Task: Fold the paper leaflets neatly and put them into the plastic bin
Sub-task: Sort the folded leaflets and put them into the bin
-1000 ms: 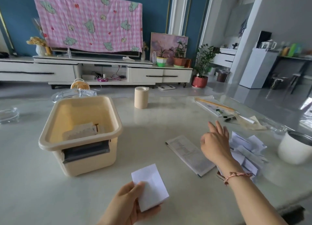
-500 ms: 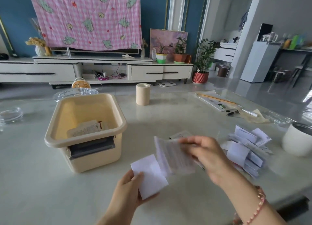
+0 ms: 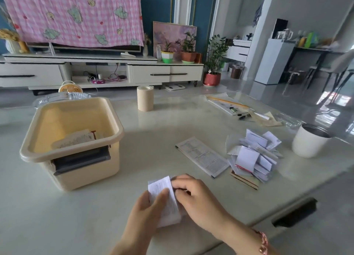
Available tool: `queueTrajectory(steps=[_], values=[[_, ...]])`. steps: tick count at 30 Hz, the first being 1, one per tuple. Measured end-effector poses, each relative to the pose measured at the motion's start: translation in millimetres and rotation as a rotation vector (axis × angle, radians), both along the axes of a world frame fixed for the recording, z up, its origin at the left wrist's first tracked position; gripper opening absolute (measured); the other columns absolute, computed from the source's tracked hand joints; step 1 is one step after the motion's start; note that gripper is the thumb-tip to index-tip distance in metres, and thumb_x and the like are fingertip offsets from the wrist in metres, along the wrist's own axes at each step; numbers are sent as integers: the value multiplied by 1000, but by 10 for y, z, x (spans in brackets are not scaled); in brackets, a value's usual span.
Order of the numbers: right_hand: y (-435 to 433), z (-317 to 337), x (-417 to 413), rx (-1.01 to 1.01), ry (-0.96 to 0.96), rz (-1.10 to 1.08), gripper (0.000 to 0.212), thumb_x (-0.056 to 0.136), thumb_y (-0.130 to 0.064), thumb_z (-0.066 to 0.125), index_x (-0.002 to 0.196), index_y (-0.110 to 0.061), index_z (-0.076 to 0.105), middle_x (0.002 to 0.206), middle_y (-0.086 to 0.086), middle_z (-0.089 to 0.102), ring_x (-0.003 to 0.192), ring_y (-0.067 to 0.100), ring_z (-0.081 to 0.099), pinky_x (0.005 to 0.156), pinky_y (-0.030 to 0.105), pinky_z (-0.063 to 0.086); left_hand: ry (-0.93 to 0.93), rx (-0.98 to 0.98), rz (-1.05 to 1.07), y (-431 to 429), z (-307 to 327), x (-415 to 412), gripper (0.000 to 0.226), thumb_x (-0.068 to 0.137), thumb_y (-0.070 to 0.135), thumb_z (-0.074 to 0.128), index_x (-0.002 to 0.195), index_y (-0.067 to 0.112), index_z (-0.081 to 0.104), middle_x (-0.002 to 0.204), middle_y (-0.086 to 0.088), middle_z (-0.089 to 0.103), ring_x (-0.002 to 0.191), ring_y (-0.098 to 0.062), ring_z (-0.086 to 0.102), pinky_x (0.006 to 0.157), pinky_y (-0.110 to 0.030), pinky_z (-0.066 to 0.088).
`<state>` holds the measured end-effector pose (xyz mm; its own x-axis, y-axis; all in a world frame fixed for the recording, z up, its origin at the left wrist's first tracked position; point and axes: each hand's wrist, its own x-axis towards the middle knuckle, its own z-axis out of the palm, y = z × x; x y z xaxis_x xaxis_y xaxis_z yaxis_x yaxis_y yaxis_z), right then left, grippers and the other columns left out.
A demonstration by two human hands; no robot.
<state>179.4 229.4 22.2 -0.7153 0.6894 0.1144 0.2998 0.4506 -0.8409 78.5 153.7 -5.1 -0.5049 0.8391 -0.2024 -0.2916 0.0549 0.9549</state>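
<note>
Both my hands hold a small stack of folded white leaflets [image 3: 167, 201] just above the table's near edge. My left hand [image 3: 147, 210] grips it from the left with the thumb on top. My right hand [image 3: 193, 197] pinches its right side. The cream plastic bin [image 3: 57, 159] stands at the left with a folded leaflet [image 3: 73, 139] lying inside. A long printed leaflet [image 3: 203, 156] lies flat on the table to the right of the bin. Beyond it is a loose pile of folded leaflets [image 3: 252, 155].
A white cup [image 3: 308, 143] stands at the right edge. A beige paper roll [image 3: 145, 98] is at the back middle, with pens and a plastic sleeve [image 3: 235, 106] at the back right. A clear glass dish [image 3: 61, 98] sits behind the bin.
My right hand brought a second leaflet from the pile to the one in my left hand. Both hands now hold the papers together, lower and nearer to me.
</note>
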Motion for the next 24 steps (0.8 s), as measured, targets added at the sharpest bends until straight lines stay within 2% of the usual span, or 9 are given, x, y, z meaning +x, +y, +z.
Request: queueTrajectory(steps=[2, 5, 9, 11, 13, 16, 18, 22, 24], values=[[126, 63, 169, -66, 12, -30, 25, 87, 2, 48, 91, -8, 71, 93, -1, 66, 89, 1, 59, 77, 8, 40, 41, -18, 25, 18, -36, 23, 62, 51, 46, 73, 96, 4, 68, 85, -20, 71, 83, -36, 66, 82, -54, 50], [558, 133, 482, 36, 60, -313, 25, 85, 1, 58, 100, -16, 66, 95, -5, 67, 74, -8, 56, 69, 4, 39, 18, -22, 63, 23, -53, 22, 42, 62, 34, 66, 91, 4, 67, 75, -17, 69, 74, -31, 64, 77, -51, 51], [1221, 30, 918, 590, -309, -699, 50, 78, -3, 65, 127, -8, 54, 127, 13, 55, 115, 32, 46, 95, 37, 35, -4, -54, 87, 32, -114, 12, 10, 86, 14, 64, 86, 5, 66, 58, -4, 65, 63, -24, 57, 56, -32, 45], [1371, -18, 1063, 601, -534, -705, 59, 81, -13, 63, 137, -13, 44, 140, 11, 42, 129, 32, 31, 101, 40, 26, -7, -64, 67, 31, -120, -4, 14, 91, 12, 55, 83, 6, 65, 57, -4, 63, 60, -23, 56, 44, -26, 43], [1437, -58, 1104, 590, -614, -703, 49, 84, -17, 61, 132, -15, 51, 141, 9, 39, 131, 30, 27, 101, 36, 21, -22, -54, 52, 19, -110, -11, 16, 92, 9, 52, 83, 4, 65, 59, -7, 63, 59, -23, 55, 40, -23, 44], [1473, -62, 1075, 654, -475, -702, 19, 81, -6, 63, 99, -8, 69, 123, 11, 56, 119, 33, 41, 93, 36, 28, -112, -29, 22, 13, -119, -31, 17, 92, 5, 48, 87, 0, 63, 63, -12, 63, 56, -22, 57, 42, -25, 48], [1407, 28, 1007, 619, -295, -675, 5, 79, -1, 63, 82, -4, 66, 99, 12, 64, 99, 34, 53, 79, 33, 34, -158, -20, 30, 13, -90, -16, 18, 93, 3, 46, 86, 1, 63, 64, -12, 64, 54, -20, 59, 42, -24, 50], [793, 269, 628, 96, 285, -543, 13, 83, 7, 56, 82, -6, 58, 73, 8, 62, 62, 16, 55, 57, 21, 41, -212, 10, 74, 34, -35, 9, 20, 95, 2, 44, 85, 5, 61, 70, -13, 64, 63, -23, 58, 59, -32, 49], [360, 245, 367, -207, 362, -347, 15, 85, 9, 54, 82, -6, 57, 63, 3, 60, 48, 10, 53, 48, 20, 44, -238, 24, 94, 9, -35, 23, 21, 96, 4, 42, 89, 5, 61, 77, -15, 63, 69, -27, 57, 59, -35, 52]])
